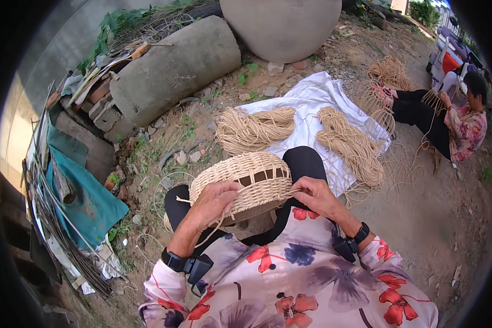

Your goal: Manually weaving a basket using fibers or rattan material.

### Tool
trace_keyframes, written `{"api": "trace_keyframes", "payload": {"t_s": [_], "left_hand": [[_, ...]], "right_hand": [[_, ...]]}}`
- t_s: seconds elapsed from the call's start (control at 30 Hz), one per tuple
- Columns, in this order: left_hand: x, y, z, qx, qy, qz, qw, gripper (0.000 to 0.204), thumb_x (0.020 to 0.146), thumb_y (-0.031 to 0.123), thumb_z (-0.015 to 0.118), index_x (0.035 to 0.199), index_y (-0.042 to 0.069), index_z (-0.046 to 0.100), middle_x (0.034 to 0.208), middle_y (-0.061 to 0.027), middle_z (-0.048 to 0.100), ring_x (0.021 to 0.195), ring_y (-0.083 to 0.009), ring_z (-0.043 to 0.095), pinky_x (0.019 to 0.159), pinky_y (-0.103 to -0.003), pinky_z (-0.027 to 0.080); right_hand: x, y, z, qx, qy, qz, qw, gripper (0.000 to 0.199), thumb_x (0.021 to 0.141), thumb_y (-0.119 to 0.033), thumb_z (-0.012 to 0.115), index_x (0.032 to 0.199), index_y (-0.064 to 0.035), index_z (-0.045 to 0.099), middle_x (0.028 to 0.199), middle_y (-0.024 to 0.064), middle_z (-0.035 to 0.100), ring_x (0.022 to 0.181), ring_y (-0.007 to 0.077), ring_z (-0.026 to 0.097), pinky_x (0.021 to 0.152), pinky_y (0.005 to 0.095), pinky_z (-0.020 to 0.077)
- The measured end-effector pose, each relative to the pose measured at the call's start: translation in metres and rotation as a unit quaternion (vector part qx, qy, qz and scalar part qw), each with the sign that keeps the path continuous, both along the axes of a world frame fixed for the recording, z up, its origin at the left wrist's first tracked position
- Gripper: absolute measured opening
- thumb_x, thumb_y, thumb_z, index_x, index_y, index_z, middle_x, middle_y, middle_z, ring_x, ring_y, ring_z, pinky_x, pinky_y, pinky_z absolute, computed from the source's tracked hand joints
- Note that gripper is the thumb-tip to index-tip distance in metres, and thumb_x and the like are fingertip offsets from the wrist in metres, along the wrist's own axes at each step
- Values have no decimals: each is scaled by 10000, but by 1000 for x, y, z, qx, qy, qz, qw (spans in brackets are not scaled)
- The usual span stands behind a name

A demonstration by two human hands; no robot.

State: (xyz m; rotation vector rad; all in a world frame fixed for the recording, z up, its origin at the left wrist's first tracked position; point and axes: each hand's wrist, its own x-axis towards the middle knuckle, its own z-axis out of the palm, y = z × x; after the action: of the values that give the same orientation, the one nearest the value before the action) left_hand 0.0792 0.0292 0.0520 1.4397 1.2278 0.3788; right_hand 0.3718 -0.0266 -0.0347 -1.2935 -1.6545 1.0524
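Note:
A woven basket point(232, 168) of pale straw-coloured cord rests on my lap, tilted, with an open band of upright strands showing along its side. My left hand point(216, 201) is closed on the basket's near left side, fingertips against the weave. At the right end, my right hand point(316, 195) pinches a thin cord strand close against the weave; its fingertips partly cover the strand. A loose cord end point(209, 236) hangs below my left hand. Part of the basket's underside is shaded.
Two bundles of cord point(257, 130) point(351, 145) lie on a white sheet point(311, 95) ahead. At the right sits another person point(464, 123) holding cord strands, near another cord heap point(389, 74). Concrete cylinder point(177, 68), teal cloth point(87, 191) and thin rods point(65, 240) lie left.

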Motion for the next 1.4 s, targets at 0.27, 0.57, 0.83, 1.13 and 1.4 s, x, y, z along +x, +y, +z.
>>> {"api": "trace_keyframes", "payload": {"t_s": [0.27, 0.57, 0.83, 1.13, 1.4], "left_hand": [[-10, -2, 5, 49, -38, 54, 997, 229, 921, 110, 557, 1141, 64, 603, 624, 45, 493, 552, -42, 424, 493, -214, 305], [-19, -24, 40, 102, -160, 56, 980, 258, 915, 139, 648, 1157, 65, 600, 774, 25, 575, 597, -25, 480, 520, -179, 369], [17, -45, 57, 149, -293, 48, 943, 280, 904, 43, 679, 1154, 11, 557, 945, -61, 651, 819, -104, 649, 720, -239, 546], [30, -31, 31, 228, -235, 165, 930, 326, 883, 52, 664, 1190, 17, 560, 866, -44, 600, 746, -131, 639, 625, -273, 515], [31, -9, -18, 545, 168, 45, 820, 72, 797, 93, 696, 865, 70, 689, 748, -114, 582, 679, -291, 612, 619, -395, 470]], "right_hand": [[-25, 31, 39, 168, -47, -2, 985, 213, 831, 24, 556, 1029, -21, 619, 880, 119, 597, 712, 241, 603, 637, 338, 473], [-69, 47, 60, 112, -44, 122, 985, 363, 824, -134, 617, 1172, -33, 586, 1024, 168, 642, 943, 354, 635, 858, 443, 491], [-104, 15, 85, 79, 255, 231, 935, 745, 812, -149, 749, 1447, -53, 371, 1222, 122, 596, 1063, 195, 596, 950, 313, 457], [-82, 15, 81, 272, -2, -14, 962, 170, 857, -35, 668, 1027, -29, 674, 882, 122, 656, 756, 247, 656, 663, 324, 516], [-79, 43, 49, 247, -160, -37, 955, 114, 808, -115, 608, 771, -16, 650, 693, 177, 635, 659, 358, 649, 603, 450, 506]]}}
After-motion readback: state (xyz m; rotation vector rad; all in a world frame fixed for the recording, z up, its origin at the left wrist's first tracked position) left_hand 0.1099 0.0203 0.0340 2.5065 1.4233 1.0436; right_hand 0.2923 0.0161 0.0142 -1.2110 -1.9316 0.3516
